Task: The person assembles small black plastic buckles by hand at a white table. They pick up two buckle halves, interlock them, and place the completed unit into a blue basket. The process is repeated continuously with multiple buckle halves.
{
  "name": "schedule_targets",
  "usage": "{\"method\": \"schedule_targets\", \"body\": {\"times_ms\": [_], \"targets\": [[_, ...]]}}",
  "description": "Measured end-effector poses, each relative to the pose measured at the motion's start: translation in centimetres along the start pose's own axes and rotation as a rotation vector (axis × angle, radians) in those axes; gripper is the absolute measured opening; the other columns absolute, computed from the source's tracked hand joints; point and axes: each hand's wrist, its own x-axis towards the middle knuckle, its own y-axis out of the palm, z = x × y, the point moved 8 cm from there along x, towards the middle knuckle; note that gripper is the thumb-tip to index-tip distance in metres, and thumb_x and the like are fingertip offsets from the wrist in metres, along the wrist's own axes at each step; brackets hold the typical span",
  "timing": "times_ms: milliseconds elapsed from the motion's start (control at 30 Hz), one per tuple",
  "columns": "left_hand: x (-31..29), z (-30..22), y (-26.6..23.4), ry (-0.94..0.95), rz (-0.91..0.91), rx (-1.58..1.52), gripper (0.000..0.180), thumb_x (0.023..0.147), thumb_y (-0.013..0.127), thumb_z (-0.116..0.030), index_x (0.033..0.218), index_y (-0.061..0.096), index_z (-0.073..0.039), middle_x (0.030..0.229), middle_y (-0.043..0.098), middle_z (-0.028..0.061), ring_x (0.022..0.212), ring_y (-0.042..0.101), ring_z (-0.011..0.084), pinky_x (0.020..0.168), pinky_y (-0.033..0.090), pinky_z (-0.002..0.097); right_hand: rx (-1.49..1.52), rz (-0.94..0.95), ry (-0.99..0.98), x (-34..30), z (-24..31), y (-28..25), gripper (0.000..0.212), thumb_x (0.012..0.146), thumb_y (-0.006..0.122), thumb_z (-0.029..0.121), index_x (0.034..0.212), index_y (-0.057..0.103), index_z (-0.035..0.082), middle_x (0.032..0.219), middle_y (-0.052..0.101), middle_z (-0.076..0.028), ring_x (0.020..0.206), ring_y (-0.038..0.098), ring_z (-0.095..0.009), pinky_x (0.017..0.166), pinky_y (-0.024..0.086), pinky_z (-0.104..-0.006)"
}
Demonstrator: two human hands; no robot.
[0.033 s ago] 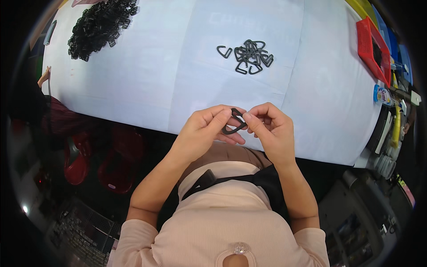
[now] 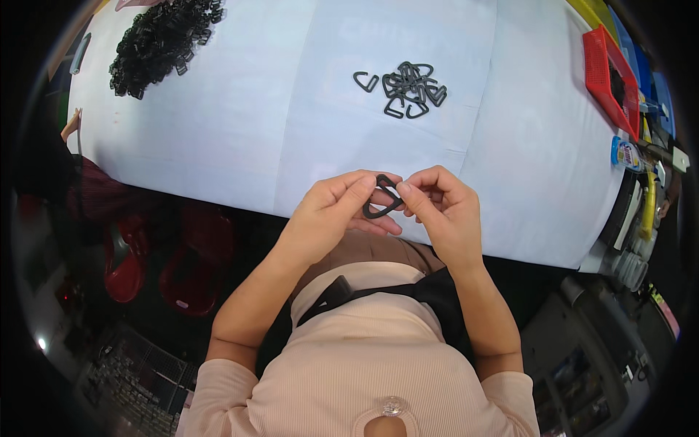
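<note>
Close to the table's near edge, a black D-shaped snap hook (image 2: 370,213) is held between my two hands. My left hand (image 2: 331,211) pinches its upper end between thumb and fingers, with the lower fingers stretched out behind it. On its right side, my right hand (image 2: 445,204) is closed with thumb and forefinger on the hook, and its other fingers are curled. A small pile of similar black hooks (image 2: 412,86) lies farther out on the table, with a single hook (image 2: 365,81) just left of it.
A large heap of small black parts (image 2: 156,47) covers the far left of the white table (image 2: 218,146). At the right stand a red basket (image 2: 608,87), a bottle (image 2: 626,154) and clear containers (image 2: 631,269). Another person's hand (image 2: 72,124) touches the left edge; red chairs (image 2: 124,269) stand below.
</note>
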Motion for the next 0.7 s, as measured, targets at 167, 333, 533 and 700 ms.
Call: {"method": "schedule_targets", "body": {"times_ms": [167,333,533,700], "targets": [[-0.8,0.8,0.1,-0.073,0.039,-0.048,0.043,0.097,0.036,-0.031,0.117,0.052,0.005,0.101,0.06,0.0156,0.083,0.065,0.0255,0.076,0.054,0.0328,0.036,0.015,0.024,-0.6,-0.6,-0.2,0.016,0.085,0.062,0.015,0.087,0.059,-0.001,0.078,0.062,-0.005,0.067,0.057,-0.009,0.06,0.044,-0.0215],[-1.2,0.7,0.4,-0.072,0.043,-0.067,0.043,0.097,0.035,-0.028,0.114,0.052,0.007,0.113,0.056,0.0185,0.084,0.065,0.0284,0.077,0.054,0.0369,-0.043,-0.046,-0.003,-1.1,-0.3,-1.5,0.015,0.085,0.061,0.014,0.089,0.06,0.0,0.079,0.062,-0.004,0.067,0.057,-0.01,0.06,0.044,-0.0223],[-1.7,0.2,1.2,-0.009,0.076,0.075,0.034,0.093,0.045,-0.016,0.118,0.05,0.006,0.114,0.056,0.018,0.085,0.065,0.0256,0.077,0.054,0.0341,-0.133,-0.052,-0.042,-1.8,0.0,-2.2,0.013,0.084,0.06,0.01,0.094,0.06,0.001,0.083,0.062,-0.005,0.07,0.057,-0.011,0.061,0.046,-0.0242],[-2.1,0.1,2.1,-0.082,0.138,0.029,0.041,0.092,0.047,-0.015,0.128,0.042,0.005,0.101,0.061,0.017,0.087,0.065,0.0248,0.077,0.054,0.0323,-0.277,0.08,-0.43,-2.0,2.6,-0.9,0.017,0.079,0.062,0.004,0.096,0.063,0.003,0.085,0.063,-0.007,0.074,0.059,-0.014,0.064,0.048,-0.0259]]}}
